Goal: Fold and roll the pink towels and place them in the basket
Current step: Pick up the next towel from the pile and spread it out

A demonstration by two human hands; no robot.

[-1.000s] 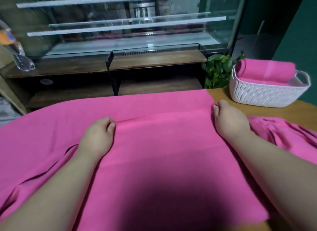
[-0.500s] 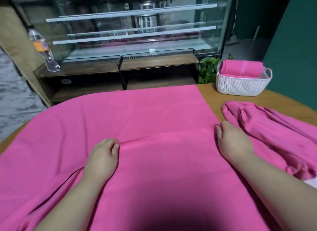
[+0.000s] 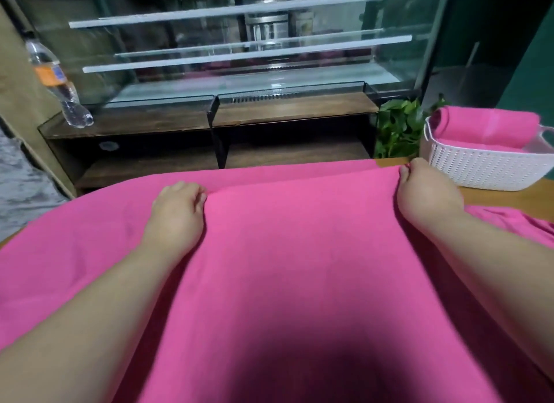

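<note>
A large pink towel [image 3: 299, 252] lies spread over the wooden table, with its near half folded up over the far half. My left hand [image 3: 177, 210] pinches the folded edge at its left part. At the right corner, near the table's far edge, my right hand [image 3: 425, 192] pinches the same edge. The white perforated basket [image 3: 479, 170] stands at the far right with a rolled pink towel [image 3: 485, 127] in it. Another pink towel [image 3: 521, 222] lies crumpled to the right of my right forearm.
A glass display case [image 3: 239, 58] on a dark wooden shelf unit stands beyond the table. A plastic water bottle [image 3: 57, 79] stands at its left end. A green leafy plant [image 3: 398, 127] sits behind the table beside the basket. A strip of bare table [image 3: 509, 198] shows near the basket.
Both hands have carried the folded edge of the towel away from me, up close to the table's far edge. My right hand now sits just beside the basket.
</note>
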